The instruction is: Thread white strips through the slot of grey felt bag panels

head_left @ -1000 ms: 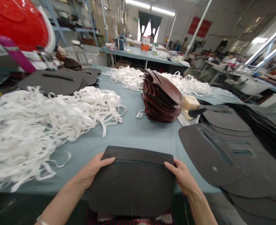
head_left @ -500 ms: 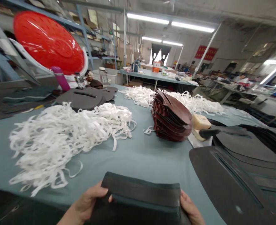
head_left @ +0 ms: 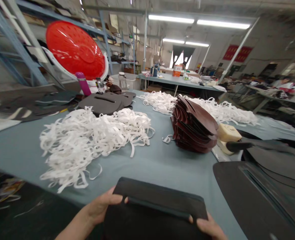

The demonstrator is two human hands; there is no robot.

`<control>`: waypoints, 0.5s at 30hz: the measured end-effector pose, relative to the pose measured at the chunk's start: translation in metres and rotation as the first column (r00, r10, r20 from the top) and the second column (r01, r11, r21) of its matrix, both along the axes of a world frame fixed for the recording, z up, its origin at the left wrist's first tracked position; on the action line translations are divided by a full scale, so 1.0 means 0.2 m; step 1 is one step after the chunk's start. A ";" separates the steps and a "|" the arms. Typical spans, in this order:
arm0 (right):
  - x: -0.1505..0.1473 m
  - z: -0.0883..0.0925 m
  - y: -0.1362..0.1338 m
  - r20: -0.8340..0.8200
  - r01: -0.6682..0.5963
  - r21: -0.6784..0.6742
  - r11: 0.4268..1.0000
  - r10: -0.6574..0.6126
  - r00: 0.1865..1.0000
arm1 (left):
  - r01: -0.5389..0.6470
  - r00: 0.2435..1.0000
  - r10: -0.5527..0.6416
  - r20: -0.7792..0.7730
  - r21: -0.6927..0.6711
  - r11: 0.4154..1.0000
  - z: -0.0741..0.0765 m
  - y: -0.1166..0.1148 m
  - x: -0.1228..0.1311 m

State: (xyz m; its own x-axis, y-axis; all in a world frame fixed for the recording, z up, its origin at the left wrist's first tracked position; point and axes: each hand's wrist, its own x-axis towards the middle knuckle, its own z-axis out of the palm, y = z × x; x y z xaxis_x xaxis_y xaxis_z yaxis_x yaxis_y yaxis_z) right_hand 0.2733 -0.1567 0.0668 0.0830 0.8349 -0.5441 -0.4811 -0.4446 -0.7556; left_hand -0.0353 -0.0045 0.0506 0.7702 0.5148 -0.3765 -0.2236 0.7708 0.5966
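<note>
At the table's near edge, a black leather-like panel (head_left: 160, 196) with a long slot is held up between my two hands. My left hand (head_left: 99, 206) grips its left side, thumb on the front face and a fingertip showing through the slot. On the right side, my right hand (head_left: 210, 226) pinches the panel, with its thumb in front and a fingertip showing at the slot's right end. The panel's lower part runs out of view. Beyond it lies a stack of folded dark brown leather pieces (head_left: 195, 126).
A heap of white strips (head_left: 92, 140) lies at left, more white strips (head_left: 220, 110) behind the brown stack. Slotted dark panels (head_left: 262, 190) lie at right beside a cream block (head_left: 229, 132). A purple bottle (head_left: 83, 83) and red basin (head_left: 74, 50) stand at back left.
The view has turned left, so the table's things sit further right. My right thumb now lies on the panel's front, and a right fingertip shows through the slot.
</note>
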 end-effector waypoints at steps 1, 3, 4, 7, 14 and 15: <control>-0.01 0.01 0.03 -0.004 0.030 -0.002 1.000 -0.030 1.000 | -0.018 0.997 0.020 -0.069 0.039 0.999 0.01 0.00 0.02; -0.03 0.03 0.09 0.029 0.067 0.011 0.998 -0.067 0.997 | -0.042 0.972 0.072 -0.223 0.136 0.990 0.01 0.01 0.04; -0.02 0.04 0.12 0.065 0.069 0.030 0.997 -0.071 0.995 | -0.045 0.951 0.097 -0.294 0.179 0.983 0.01 0.02 0.05; 0.01 0.03 0.18 0.204 0.068 0.094 0.993 -0.087 0.975 | -0.014 0.883 0.142 -0.447 0.276 0.961 -0.03 0.06 0.06; 0.02 -0.09 0.25 0.482 0.110 0.158 0.981 -0.174 0.858 | -0.027 0.844 0.237 -0.480 0.405 0.914 -0.08 0.14 0.09; 0.03 -0.11 0.26 0.517 0.133 0.170 0.976 -0.204 0.831 | -0.050 0.830 0.285 -0.479 0.446 0.894 -0.09 0.15 0.10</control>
State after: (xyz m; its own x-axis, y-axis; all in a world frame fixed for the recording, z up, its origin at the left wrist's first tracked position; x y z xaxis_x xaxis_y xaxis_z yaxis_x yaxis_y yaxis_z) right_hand 0.2794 -0.1048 0.0445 0.4740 0.8377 -0.2712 -0.0512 -0.2812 -0.9583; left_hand -0.0156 0.0254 0.0321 0.4044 0.8103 -0.4242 0.1079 0.4183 0.9019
